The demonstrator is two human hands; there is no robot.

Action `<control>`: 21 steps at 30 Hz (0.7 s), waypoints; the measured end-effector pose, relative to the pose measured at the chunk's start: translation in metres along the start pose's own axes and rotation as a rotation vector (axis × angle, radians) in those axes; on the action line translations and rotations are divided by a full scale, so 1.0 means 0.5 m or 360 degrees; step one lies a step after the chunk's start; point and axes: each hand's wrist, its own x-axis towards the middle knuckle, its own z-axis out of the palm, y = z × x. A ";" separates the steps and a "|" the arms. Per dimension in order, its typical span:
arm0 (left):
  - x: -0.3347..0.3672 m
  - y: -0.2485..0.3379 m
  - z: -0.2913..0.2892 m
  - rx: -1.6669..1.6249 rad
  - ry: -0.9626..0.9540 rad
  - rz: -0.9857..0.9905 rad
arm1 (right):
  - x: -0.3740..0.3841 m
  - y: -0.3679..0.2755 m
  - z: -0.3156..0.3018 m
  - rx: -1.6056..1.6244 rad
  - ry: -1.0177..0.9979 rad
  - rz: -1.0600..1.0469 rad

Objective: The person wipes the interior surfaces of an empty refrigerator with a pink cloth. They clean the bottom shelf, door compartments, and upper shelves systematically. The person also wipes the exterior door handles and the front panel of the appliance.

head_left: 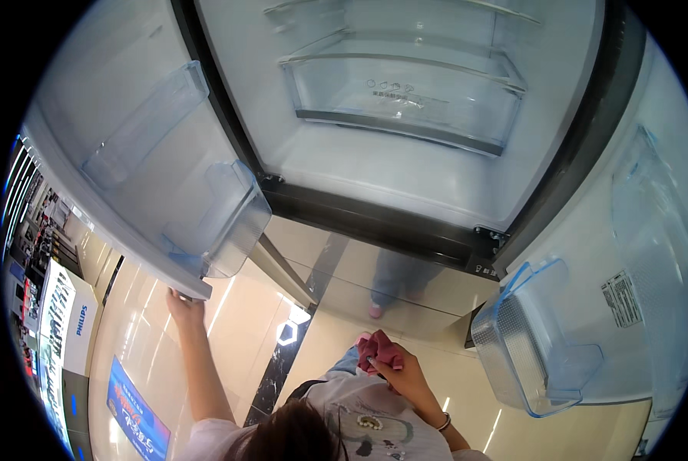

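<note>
At the far left edge, a white shop counter (79, 319) stands beyond a blue floor poster (138, 411). Next comes the fridge's open left door (140, 211), with one clear bin (148, 131) mounted above another, deeper bin (240, 227). The left hand (185, 303) touches this door at its lower outer corner, fingers bent at the edge; their tips are hidden, so I cannot tell how tightly they close. In the middle, the fridge compartment (405, 173) shows a clear drawer (401, 96) under a glass shelf. Below it, in front of the person's body, the right hand (404, 376) is closed around a bunched dusky-red cloth (378, 352); a bracelet (444, 421) circles that wrist. Farther right, a blue-rimmed clear bin (513, 346) sits low on the open right door (586, 288), near a printed label (621, 300).
</note>
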 end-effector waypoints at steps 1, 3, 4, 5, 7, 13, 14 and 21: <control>0.022 -0.027 -0.059 -0.0044 -0.0072 0.0047 | -0.003 -0.016 0.003 0.0047 -0.0019 0.0035; -0.010 -0.144 -0.173 -0.0078 -0.0446 -0.0484 | 0.000 -0.015 0.003 0.0059 -0.0004 0.0029; -0.064 -0.201 -0.178 0.0005 -0.0307 -0.0712 | 0.008 0.007 0.002 0.0028 0.0029 -0.0015; -0.136 -0.250 -0.136 0.0312 -0.0327 -0.0959 | 0.016 0.024 -0.005 0.0040 0.0053 -0.0065; -0.297 -0.296 -0.042 0.0711 -0.0547 -0.1451 | 0.024 0.046 0.002 0.0047 0.0120 -0.0213; -0.475 -0.304 0.144 0.1714 -0.2037 -0.0760 | 0.045 -0.013 0.015 -0.0477 0.0154 -0.0549; -0.465 -0.303 0.146 0.1813 -0.2001 -0.0769 | 0.048 -0.026 0.017 -0.0460 0.0105 -0.0514; -0.369 -0.215 0.198 0.2193 -0.2020 -0.0766 | 0.100 -0.085 -0.009 0.0187 -0.0147 -0.0147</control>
